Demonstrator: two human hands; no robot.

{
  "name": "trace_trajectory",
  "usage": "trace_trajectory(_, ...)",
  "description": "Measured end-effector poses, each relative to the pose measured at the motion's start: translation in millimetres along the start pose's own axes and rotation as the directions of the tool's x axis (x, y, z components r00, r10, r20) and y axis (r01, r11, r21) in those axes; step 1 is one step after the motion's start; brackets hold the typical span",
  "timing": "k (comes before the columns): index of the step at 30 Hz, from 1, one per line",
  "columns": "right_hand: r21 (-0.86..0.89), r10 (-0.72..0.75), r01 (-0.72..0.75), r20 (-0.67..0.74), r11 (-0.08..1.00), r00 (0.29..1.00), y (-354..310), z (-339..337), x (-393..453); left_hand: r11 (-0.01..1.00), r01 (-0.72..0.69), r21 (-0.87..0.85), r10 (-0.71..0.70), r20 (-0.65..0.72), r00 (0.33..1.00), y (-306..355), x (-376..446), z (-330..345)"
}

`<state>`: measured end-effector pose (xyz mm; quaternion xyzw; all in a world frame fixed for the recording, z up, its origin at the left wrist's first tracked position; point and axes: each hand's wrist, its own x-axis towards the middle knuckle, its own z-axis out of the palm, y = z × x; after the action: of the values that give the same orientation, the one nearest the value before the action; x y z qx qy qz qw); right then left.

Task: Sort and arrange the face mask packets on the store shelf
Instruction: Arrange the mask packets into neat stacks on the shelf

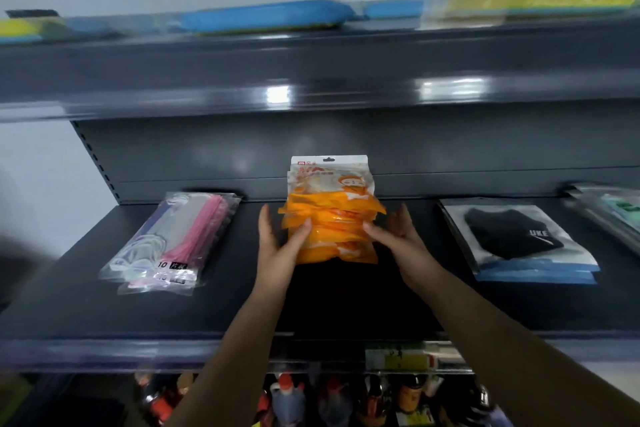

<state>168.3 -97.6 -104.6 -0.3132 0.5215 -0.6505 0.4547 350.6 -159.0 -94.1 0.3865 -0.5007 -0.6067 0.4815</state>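
On the dark shelf (346,302), left hand (277,246) and right hand (398,236) clasp the orange packet stack (332,218) between them; pink packets (173,239) at nine o'clock, black-mask packets (516,239) at three.

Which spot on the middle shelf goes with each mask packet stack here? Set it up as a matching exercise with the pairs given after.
Column A:
1. orange packets
2. pink and white packets
3. black mask packets
4. green packets

Column B:
a. far right edge of the shelf, blurred
b. left part of the shelf, lying flat
c. centre, held between left hand and right hand
d. right of centre, on top of blue-edged packets

Pairs: 1-c, 2-b, 3-d, 4-a
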Motion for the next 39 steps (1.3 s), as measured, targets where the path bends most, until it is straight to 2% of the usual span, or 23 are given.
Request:
trace_trajectory(2,0.003,-0.031,0.031,0.020,1.000,0.999,-18.8,-2.0,7.7,0.998,-0.050,0.046,0.052,-0.046,0.998,11.9,4.6,-1.1)
trace_trajectory(4,-0.030,0.015,-0.015,0.001,0.999,1.000,-36.3,-0.2,21.0,0.999,-0.023,0.045,0.025,-0.038,0.999,25.8,19.6,-2.0)
trace_trajectory(7,-0.187,0.171,-0.166,0.011,0.968,0.985,-55.2,5.7,37.9,0.988,0.088,0.129,-0.093,0.031,0.995,40.0,46.9,0.6)
trace_trajectory(10,-0.208,0.279,-0.267,0.031,0.941,0.960,-56.2,15.9,49.0,0.957,0.183,0.225,-0.216,0.128,0.968,36.3,60.7,8.8)
trace_trajectory(12,-0.190,0.309,-0.303,0.000,0.934,0.951,-51.1,24.5,54.2,0.954,0.199,0.223,-0.239,0.171,0.956,32.6,64.8,14.2)
trace_trajectory(17,-0.203,0.305,-0.302,-0.018,0.931,0.952,-43.3,28.0,60.5,0.968,0.191,0.161,-0.215,0.151,0.965,29.3,66.6,14.6)
trace_trajectory(20,-0.120,0.268,-0.268,-0.014,0.956,0.963,-38.9,17.7,53.1,0.990,0.133,0.036,-0.136,0.091,0.987,24.5,57.5,8.2)
trace_trajectory(23,-0.036,0.240,-0.238,0.062,0.971,0.969,-25.3,7.0,38.5,0.997,0.075,-0.007,-0.075,0.040,0.996,11.1,42.6,1.6)
trace_trajectory(27,0.092,0.274,-0.285,0.111,0.954,0.955,-10.1,9.2,29.6,0.992,0.119,-0.045,-0.112,0.127,0.985,1.6,22.6,4.3)
trace_trajectory(30,0.166,0.338,-0.349,0.094,0.922,0.937,-12.4,17.7,31.4,0.989,0.136,-0.065,-0.126,0.141,0.982,1.2,24.7,6.0)
trace_trajectory(33,0.171,0.389,-0.390,0.041,0.905,0.920,-15.6,23.1,33.1,0.988,0.138,-0.069,-0.127,0.139,0.982,4.7,27.2,7.9)
trace_trajectory(39,0.166,0.333,-0.339,0.067,0.926,0.941,-14.8,17.6,23.9,0.991,0.125,-0.056,-0.119,0.106,0.987,2.6,26.6,2.7)
